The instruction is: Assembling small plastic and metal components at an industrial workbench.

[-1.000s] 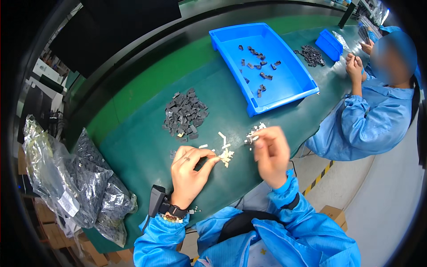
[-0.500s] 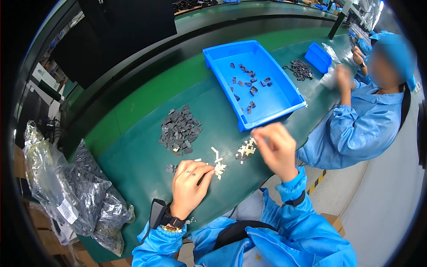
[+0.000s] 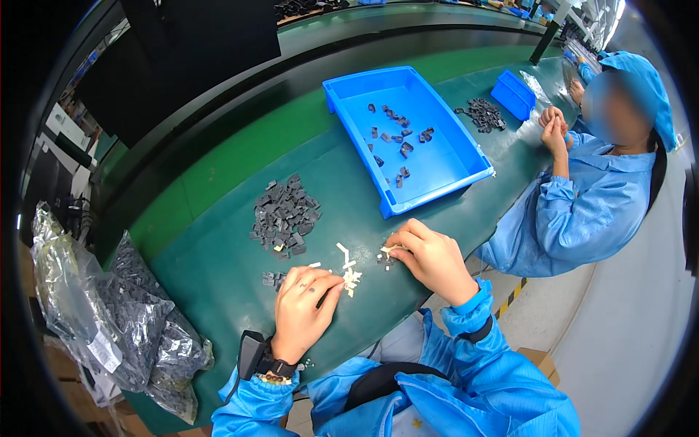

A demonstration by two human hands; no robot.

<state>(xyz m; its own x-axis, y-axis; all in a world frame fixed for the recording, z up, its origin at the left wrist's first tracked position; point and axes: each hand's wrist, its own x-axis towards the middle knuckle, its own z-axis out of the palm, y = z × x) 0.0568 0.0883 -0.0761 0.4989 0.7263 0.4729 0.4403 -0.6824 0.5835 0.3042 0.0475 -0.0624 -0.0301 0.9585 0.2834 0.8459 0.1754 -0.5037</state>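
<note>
I see the person's left hand (image 3: 306,313) resting low over the green table (image 3: 342,189), with thumb and forefinger drawn together at the left edge of a little heap of pale pieces (image 3: 352,280). I cannot tell whether that grip holds a piece or only touches the heap. A few pale strips (image 3: 344,253) lie just beyond it.

The right hand (image 3: 437,268) is bent down over a second cluster, its thumb and forefinger close together at a pale bit (image 3: 394,248). Small dark bits (image 3: 384,260) lie just beside the fingertips. The fingers cover part of this spot, so I cannot say whether the right grip has closed on anything.

Beyond the left hand I see a large pile of dark pieces (image 3: 284,216), and a smaller dark group (image 3: 274,280) sits near its knuckles. Past the right hand stands a big blue tray (image 3: 437,192) with dark parts (image 3: 398,136) scattered inside. Farther right are another dark pile (image 3: 484,115) and a small blue bin (image 3: 514,95), near a co-worker (image 3: 582,207) in blue, hands together. Clear plastic bags (image 3: 109,320), some with dark contents, lie at my far left.
</note>
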